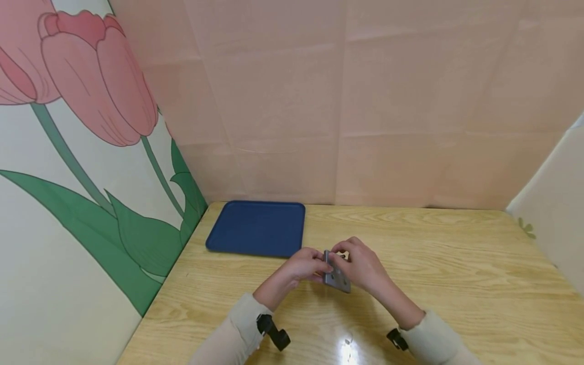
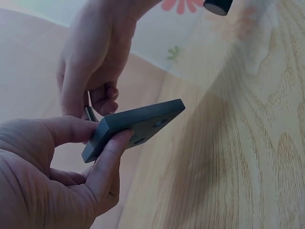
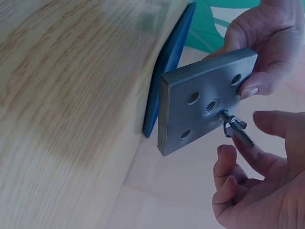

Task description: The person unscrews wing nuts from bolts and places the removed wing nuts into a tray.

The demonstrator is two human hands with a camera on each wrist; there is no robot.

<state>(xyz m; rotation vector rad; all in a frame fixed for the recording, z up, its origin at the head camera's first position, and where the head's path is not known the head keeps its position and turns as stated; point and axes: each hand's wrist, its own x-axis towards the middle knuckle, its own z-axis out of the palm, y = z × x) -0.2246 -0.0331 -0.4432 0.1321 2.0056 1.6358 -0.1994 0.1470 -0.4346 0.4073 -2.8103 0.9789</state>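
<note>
My left hand (image 1: 303, 266) (image 2: 57, 176) grips one end of a thick grey metal plate (image 1: 336, 280) (image 2: 138, 117) (image 3: 186, 114), thumb and fingers on opposite sides. The plate is tilted above the table and has several round holes. In the right wrist view, a threaded bolt (image 3: 245, 137) with a nut (image 3: 233, 128) stands out from its face, beside the middle hole. My right hand (image 1: 362, 263) (image 3: 267, 186) has its thumb and forefinger curled around the bolt and nut, the forefinger against the nut and a small gap by the thumb.
A blue tray (image 1: 257, 228) lies at the back left of the wooden table (image 1: 433, 268), beyond my left hand. A pink-covered wall (image 1: 365, 111) rises behind the table, with a tulip-patterned panel (image 1: 105, 167) on the left and a pale panel (image 1: 561, 203) on the right.
</note>
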